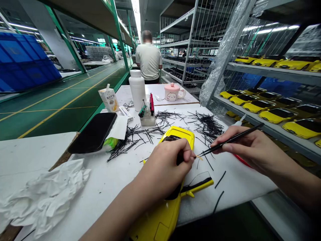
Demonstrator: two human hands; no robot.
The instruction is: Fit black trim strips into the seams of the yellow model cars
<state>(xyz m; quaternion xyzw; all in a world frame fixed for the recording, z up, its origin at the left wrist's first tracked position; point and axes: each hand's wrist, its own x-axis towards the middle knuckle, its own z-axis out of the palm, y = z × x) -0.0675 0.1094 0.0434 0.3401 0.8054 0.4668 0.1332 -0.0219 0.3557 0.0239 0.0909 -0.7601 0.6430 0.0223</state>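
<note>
A yellow model car point(160, 219) lies on the white table, its door point(198, 187) swung out to the right. My left hand point(173, 164) rests over the car's middle and hides much of it. Its thumb and forefinger are pinched together, and what is between them is too small to make out. Black tweezers point(233, 138) are held in my right hand point(248, 147), slanting down to the left. Their fine tips meet the fingertips of my left hand, by the open door side.
Black strips point(208, 124) are scattered across the table. Behind the car stand a small tool box point(147, 120), a white bottle point(137, 88) and a pink-lidded mug point(173, 92). At left are a phone point(94, 132) and crumpled paper point(47, 194). A rack point(263, 117) of yellow cars is right; a person point(149, 60) sits ahead.
</note>
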